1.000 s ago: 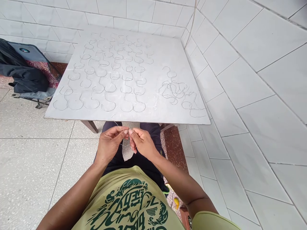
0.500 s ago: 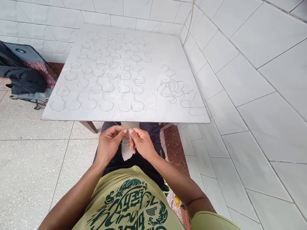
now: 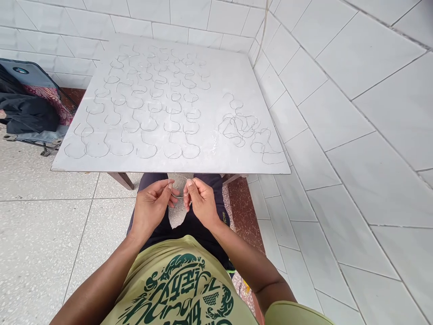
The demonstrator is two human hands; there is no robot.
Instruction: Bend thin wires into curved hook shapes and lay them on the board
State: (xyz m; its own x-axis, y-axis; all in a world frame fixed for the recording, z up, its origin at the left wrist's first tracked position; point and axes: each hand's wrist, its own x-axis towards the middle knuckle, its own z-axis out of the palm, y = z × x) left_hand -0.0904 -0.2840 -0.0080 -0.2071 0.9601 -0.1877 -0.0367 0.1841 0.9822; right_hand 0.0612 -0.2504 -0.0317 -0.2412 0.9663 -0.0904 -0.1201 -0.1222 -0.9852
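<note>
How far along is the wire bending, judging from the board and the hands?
Done: many bent wires lie in neat rows over the left and middle of the board. In hand: the left hand and right hand pinch one wire between them, below the board's near edge. Probably left: the tangled pile on the board's right side, not set in rows.

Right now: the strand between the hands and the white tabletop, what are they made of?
Strand: thin bare metal wire by the look, grey with a glint, holding its curve pinched between left hand and right hand. Tabletop: white board, matte, faint sheen; painted or laminated, cannot tell.
</note>
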